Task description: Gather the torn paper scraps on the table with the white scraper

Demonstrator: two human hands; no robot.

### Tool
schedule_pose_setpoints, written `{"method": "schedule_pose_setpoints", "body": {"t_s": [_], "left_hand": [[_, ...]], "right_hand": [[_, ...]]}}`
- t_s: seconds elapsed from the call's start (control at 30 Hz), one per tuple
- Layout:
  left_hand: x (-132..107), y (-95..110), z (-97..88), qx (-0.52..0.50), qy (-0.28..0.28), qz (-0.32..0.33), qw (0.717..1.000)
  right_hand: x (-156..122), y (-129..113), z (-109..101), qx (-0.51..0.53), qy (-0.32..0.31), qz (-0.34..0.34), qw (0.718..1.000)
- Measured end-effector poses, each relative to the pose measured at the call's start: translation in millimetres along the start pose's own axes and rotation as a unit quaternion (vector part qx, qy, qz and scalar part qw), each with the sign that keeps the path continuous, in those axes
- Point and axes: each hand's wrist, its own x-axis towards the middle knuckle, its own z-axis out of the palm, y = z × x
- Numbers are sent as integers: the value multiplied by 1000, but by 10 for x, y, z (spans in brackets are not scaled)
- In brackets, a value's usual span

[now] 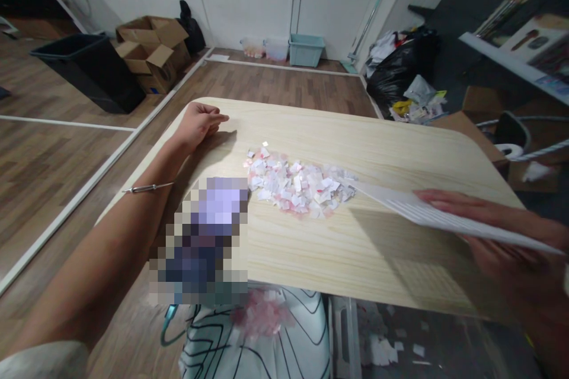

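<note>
My left hand is at the far left corner of the table. Its fingers are curled and pressed together, and whatever they may pinch is too small to make out. My right hand, slightly blurred, grips a thin white card with fine lines across it, fingers above and below. The card's far tip meets the right end of a loose pile of small white and pink paper pieces in the middle of the table. A phone-like thing, blurred into blocks, lies left of the pile.
The pale wooden table has rounded corners. More pink pieces lie on the patterned cloth in front. Below right is a clear plastic bin with scraps. Beyond stand a black trash can, cardboard boxes and a teal tub.
</note>
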Motion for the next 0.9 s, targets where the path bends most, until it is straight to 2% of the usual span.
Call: {"method": "schedule_pose_setpoints", "body": {"t_s": [0.03,0.07,0.1,0.2,0.27,0.33,0.47,0.57,0.63,0.7,0.77,0.9], "left_hand": [[-15,19,6,3,-2,0,1000],[-32,39,11,8,-4,0,1000],[-50,59,16,14,-5,-1,1000],[-94,104,33,41,-1,-11,999],[-101,129,52,54,1,-25,998],[-89,162,81,72,-2,-30,997],[-73,162,108,109,-25,-47,993],[-79,-47,63,113,-32,-59,991],[-92,-217,66,107,-32,-66,992],[-121,-275,117,94,-40,-67,993],[-147,-178,159,87,-37,-51,994],[-89,105,105,77,1,-22,997]], "right_hand": [[181,-23,57,5,-86,-70,994],[357,-33,139,7,-113,-114,987],[525,-26,242,10,-117,-125,985],[948,90,613,42,-131,-68,988],[1148,195,817,57,-169,-56,982],[1270,265,925,72,-191,-64,977],[1260,252,910,102,-200,-105,969],[1067,270,933,107,-192,-152,964],[947,367,977,96,-175,-182,963],[906,476,964,88,-159,-200,963],[958,507,887,65,-173,-218,958],[1168,372,803,47,-221,-179,957]]}}
